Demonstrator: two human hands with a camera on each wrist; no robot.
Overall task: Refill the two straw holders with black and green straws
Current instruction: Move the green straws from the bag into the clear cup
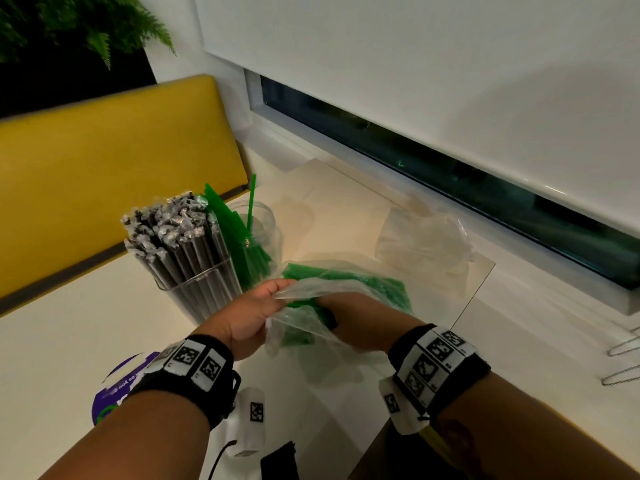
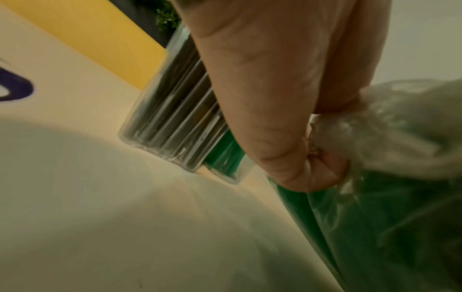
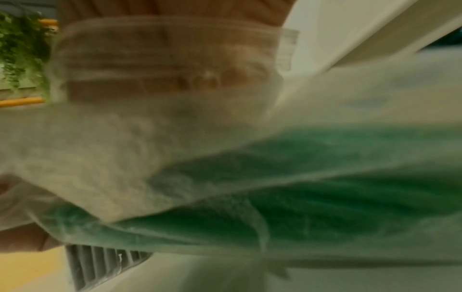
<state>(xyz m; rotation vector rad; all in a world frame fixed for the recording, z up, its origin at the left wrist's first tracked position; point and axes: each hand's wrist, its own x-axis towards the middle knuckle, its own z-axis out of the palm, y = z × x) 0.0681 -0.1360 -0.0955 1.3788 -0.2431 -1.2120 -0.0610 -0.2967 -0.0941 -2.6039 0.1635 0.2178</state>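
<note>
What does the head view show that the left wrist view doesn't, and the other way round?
Only the head view shows the right hand reaching into the bag's mouth, the tops of the wrapped black straws, the sparsely filled green straw holder and an empty bag behind. Only the left wrist view shows, close up, the fingers pinching bunched plastic, and both holders' bases on the table. Both show the left hand gripping the bag of green straws beside the black straw holder.
</note>
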